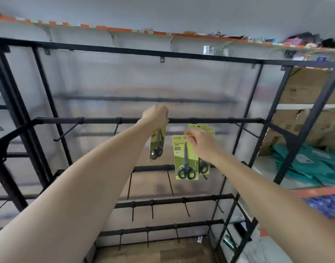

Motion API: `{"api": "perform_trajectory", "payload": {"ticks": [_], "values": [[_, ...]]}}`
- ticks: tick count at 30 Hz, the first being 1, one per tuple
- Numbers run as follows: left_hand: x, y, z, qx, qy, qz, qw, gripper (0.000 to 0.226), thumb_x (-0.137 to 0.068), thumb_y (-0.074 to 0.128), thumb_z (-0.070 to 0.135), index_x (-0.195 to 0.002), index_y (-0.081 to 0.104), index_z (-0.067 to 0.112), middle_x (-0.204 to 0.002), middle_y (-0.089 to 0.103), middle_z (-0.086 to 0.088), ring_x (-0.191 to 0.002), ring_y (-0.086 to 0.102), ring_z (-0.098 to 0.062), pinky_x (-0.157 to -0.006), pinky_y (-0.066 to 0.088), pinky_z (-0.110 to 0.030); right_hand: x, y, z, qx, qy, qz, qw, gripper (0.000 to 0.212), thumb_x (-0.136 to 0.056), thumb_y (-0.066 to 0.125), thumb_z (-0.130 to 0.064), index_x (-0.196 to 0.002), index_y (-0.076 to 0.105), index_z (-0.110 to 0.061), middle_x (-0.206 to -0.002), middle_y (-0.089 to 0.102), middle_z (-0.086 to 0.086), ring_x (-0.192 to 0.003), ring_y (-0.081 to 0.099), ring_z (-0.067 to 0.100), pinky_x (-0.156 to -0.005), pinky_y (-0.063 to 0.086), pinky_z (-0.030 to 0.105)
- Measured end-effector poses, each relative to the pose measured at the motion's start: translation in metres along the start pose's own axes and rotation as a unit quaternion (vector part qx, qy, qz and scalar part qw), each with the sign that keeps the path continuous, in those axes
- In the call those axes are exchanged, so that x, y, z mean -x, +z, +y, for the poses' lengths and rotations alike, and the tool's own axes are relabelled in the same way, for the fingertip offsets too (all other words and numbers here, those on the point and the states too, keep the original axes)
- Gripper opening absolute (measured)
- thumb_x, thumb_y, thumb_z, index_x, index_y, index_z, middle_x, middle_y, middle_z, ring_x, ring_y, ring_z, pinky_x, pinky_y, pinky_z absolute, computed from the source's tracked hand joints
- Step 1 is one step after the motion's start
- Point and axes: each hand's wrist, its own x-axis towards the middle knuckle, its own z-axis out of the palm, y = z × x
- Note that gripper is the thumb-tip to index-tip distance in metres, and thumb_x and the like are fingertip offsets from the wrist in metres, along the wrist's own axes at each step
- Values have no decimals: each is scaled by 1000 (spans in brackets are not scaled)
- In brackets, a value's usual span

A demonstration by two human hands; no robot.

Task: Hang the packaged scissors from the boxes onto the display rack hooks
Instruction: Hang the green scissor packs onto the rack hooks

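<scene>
A black display rack (210,120) with hooks on several crossbars fills the view. My left hand (156,116) is raised at the top crossbar and grips the top of a yellow-green scissors pack (156,147) that hangs below it. My right hand (201,144) pinches the top of a second scissors pack (185,160), held just in front of the rack. Behind that pack, more scissors packs (205,130) hang under the same crossbar, partly hidden by my right hand.
Bare hooks (68,130) stick out from the top crossbar on the left and from the lower crossbars (172,201). To the right stands a shelf with cardboard boxes (311,88) and teal packages (305,164). A translucent panel backs the rack.
</scene>
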Motion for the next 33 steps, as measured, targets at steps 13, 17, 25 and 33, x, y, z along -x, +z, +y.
{"api": "perform_trajectory", "payload": {"ticks": [13,17,25,33], "values": [[13,14,69,79,131,-124,980,10,-92,61,25,-95,70,20,-91,60,5,-78,56,-13,-66,41,-23,30,-34,49,-17,76,60,995,14,-101,48,-10,-108,60,-14,-106,64,1,-96,60,18,-77,50,31],[23,16,75,71,120,-136,981,10,-93,59,23,-92,68,19,-79,56,11,-78,56,-16,-69,44,-27,27,-33,51,-18,89,48,995,11,-102,47,-12,-105,56,-18,-105,61,-1,-94,57,18,-69,42,27],[37,12,81,52,98,-135,985,14,-96,58,24,-97,67,13,-81,60,4,-85,61,-23,-72,48,-31,23,-34,54,-30,85,24,996,12,-104,45,-14,-101,51,-24,-107,62,0,-96,57,19,-77,46,34],[43,12,87,29,95,-151,984,20,-97,54,25,-103,68,12,-105,66,-8,-91,64,-27,-77,53,-37,19,-31,61,-18,122,39,992,7,-102,49,-12,-98,52,-17,-99,60,3,-79,54,16,-60,37,25]]}}
